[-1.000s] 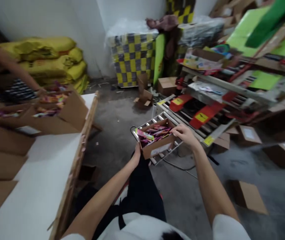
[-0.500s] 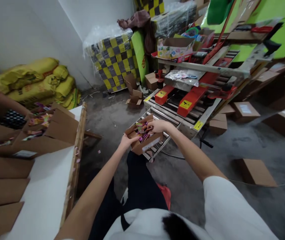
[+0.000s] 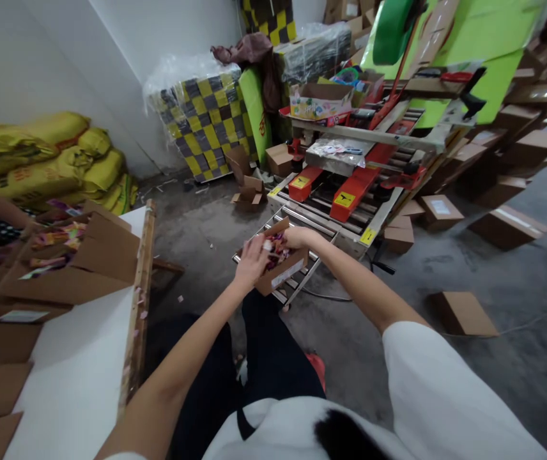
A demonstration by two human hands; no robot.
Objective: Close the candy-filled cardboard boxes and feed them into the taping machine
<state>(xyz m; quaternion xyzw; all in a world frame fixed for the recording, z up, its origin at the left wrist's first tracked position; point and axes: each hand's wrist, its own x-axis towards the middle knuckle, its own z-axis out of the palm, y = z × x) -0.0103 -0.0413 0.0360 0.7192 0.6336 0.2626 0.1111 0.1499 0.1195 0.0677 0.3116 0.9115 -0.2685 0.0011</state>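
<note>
An open cardboard box (image 3: 280, 275) rests at the near end of the metal roller conveyor (image 3: 317, 220), a white label on its side facing me. Small colourful wrapped packets (image 3: 278, 246), some purple and reddish, fill it. My left hand (image 3: 253, 260) lies over the box's left side, fingers stretched forward and apart across the packets. From the right, my right hand (image 3: 301, 237) reaches in over the rim, its fingertips down among the packets and hidden. Whether it grips any of them I cannot see.
On the left, a white table (image 3: 79, 345) with a wooden edge bears open boxes of packets (image 3: 110, 249); a co-worker's arm (image 3: 0, 201) reaches there. Ahead stands a red-and-metal carton-sealing machine (image 3: 350, 191). Yellow sacks (image 3: 48, 160) lie by the wall, and cartons (image 3: 465, 313) on the right floor.
My left hand has moved from the box's left edge to over the packets, its fingers now spread. My right hand stays in the box. The view has turned slightly right.
</note>
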